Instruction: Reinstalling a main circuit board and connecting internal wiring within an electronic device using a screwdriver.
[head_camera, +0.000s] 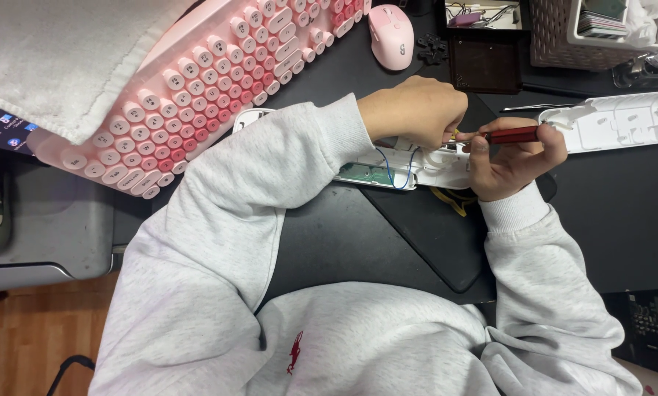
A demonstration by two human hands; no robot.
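The left hand (415,110) is curled into a loose fist, knuckles up, and its fingertips pinch something small and yellow at the white plastic case (417,167). What the small thing is cannot be told. The right hand (512,163) is closed around a dark red screwdriver (512,135), which lies almost flat with its tip pointing at the left fingertips. Both arms wear light grey sleeves and reach in from the near edge of the tabletop (622,205). The white case lies open near the middle of the black tabletop, under both hands, with a green board and a thin blue wire (396,176) showing inside. It rests partly on a dark mat (432,235). Another long white plastic piece (622,121) lies toward the right edge, just beside the screwdriver's handle end. A pink keyboard (219,81) sits tilted at the far left, with a white towel (57,51) touching its far side. A pink mouse (391,35) sits at the far edge, well apart from the hands. A woven basket (556,40) and a small dark box (484,62) stand in the far right corner. The bare black tabletop at the right, below the long white piece, leaves room to move. A wooden floor (28,330) shows at the near left.
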